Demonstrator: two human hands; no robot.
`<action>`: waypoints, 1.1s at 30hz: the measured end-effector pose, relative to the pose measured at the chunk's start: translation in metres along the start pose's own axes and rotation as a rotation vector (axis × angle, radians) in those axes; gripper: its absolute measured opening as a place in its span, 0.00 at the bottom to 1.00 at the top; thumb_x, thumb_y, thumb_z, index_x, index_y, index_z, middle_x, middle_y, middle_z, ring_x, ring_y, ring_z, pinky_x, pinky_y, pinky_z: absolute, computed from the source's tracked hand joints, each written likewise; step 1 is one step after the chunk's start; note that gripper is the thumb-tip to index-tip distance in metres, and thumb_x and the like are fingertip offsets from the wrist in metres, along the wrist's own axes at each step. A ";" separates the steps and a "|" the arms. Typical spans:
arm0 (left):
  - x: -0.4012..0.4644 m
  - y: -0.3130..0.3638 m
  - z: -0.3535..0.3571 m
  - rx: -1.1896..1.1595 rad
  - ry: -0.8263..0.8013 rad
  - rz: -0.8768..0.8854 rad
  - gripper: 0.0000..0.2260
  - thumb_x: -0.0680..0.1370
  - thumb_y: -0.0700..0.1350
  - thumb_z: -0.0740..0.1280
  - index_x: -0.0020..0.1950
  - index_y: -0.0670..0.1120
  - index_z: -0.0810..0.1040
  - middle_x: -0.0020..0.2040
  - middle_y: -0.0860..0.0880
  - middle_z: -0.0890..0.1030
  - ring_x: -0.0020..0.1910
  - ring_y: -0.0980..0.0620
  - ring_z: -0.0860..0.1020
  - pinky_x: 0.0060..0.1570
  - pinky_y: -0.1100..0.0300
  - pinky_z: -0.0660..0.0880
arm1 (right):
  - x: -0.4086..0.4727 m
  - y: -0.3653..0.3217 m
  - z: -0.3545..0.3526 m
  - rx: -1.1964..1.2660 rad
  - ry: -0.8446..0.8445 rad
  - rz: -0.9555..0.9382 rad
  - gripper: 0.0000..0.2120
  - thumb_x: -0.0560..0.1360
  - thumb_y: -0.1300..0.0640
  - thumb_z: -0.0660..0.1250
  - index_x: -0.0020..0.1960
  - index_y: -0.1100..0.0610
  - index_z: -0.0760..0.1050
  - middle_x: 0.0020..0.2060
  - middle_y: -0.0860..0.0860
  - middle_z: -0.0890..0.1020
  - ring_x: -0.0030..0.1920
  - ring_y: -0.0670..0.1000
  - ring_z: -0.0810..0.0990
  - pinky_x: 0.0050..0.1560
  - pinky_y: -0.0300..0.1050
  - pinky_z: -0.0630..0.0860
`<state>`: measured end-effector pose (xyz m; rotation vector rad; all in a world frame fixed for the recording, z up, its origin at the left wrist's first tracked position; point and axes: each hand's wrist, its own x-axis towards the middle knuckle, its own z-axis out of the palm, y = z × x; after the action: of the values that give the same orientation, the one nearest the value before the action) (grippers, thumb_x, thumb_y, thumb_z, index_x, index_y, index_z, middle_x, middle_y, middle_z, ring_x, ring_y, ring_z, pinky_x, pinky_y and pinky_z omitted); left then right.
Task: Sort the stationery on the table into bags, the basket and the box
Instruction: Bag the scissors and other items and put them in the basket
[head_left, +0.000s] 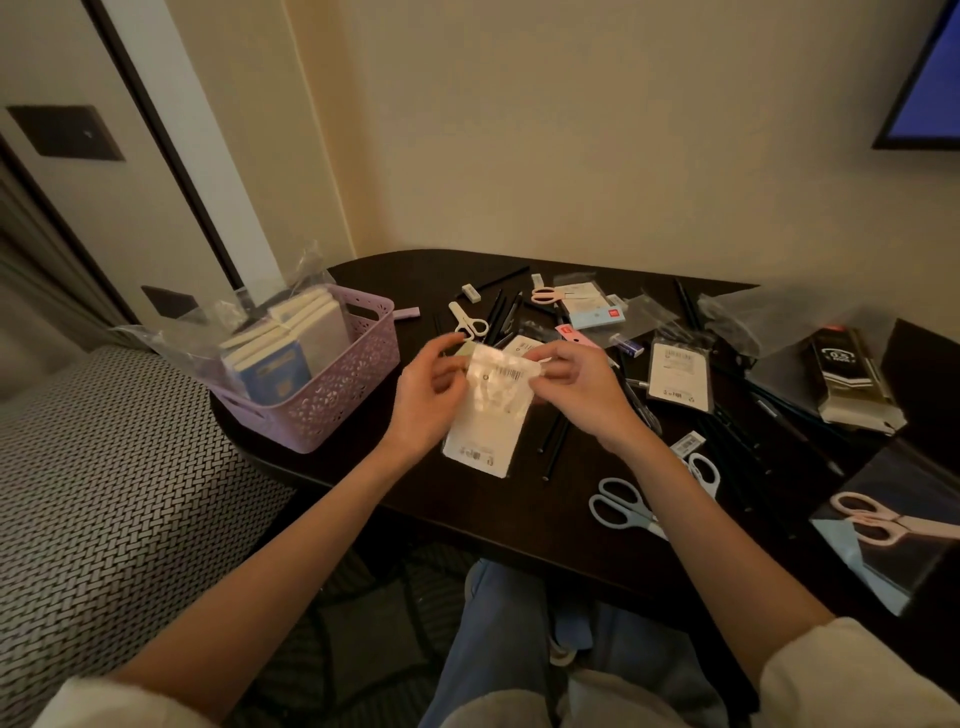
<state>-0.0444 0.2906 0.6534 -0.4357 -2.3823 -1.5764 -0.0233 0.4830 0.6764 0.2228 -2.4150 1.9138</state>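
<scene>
Both hands hold a small white plastic bag (488, 426) with a barcode above the dark table (519, 519). My left hand (428, 395) pinches its top left corner, and my right hand (576, 387) pinches its top right corner. A lilac basket (332, 400) stands at the left and holds notebooks (296, 338) and clear bags. Scattered on the table are white scissors (467, 319), pink scissors (548, 294), blue-grey scissors (621, 504), black pencils (556, 441), erasers (470, 292) and packets (680, 374).
A box of leads (852, 382) lies at the right on clear bags. Another pink pair of scissors (883, 522) rests on a bag at the right edge. A woven-pattern seat (104, 467) stands to the left. My knees are under the table's near edge.
</scene>
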 end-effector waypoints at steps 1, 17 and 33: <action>-0.001 0.001 0.001 0.024 0.044 0.037 0.20 0.79 0.37 0.65 0.71 0.44 0.68 0.57 0.53 0.78 0.54 0.60 0.79 0.53 0.67 0.77 | 0.001 -0.001 0.001 0.068 0.039 0.016 0.12 0.74 0.69 0.67 0.53 0.56 0.75 0.47 0.48 0.83 0.45 0.41 0.84 0.42 0.39 0.81; -0.009 -0.011 -0.023 0.602 0.062 0.362 0.18 0.77 0.44 0.69 0.67 0.45 0.75 0.66 0.45 0.73 0.63 0.50 0.73 0.57 0.56 0.76 | 0.029 -0.026 0.027 0.236 0.089 0.065 0.08 0.79 0.61 0.64 0.54 0.61 0.79 0.51 0.57 0.83 0.48 0.49 0.84 0.46 0.40 0.82; 0.060 -0.043 -0.159 0.248 0.511 -0.405 0.19 0.74 0.42 0.73 0.62 0.37 0.76 0.57 0.43 0.79 0.56 0.46 0.79 0.56 0.48 0.78 | 0.078 -0.003 0.068 -0.309 0.019 -0.107 0.17 0.80 0.59 0.63 0.67 0.58 0.69 0.52 0.49 0.77 0.48 0.40 0.74 0.45 0.30 0.70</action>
<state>-0.1092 0.1343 0.6999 0.4735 -2.2862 -1.2951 -0.0964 0.4098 0.6739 0.3093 -2.5829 1.4683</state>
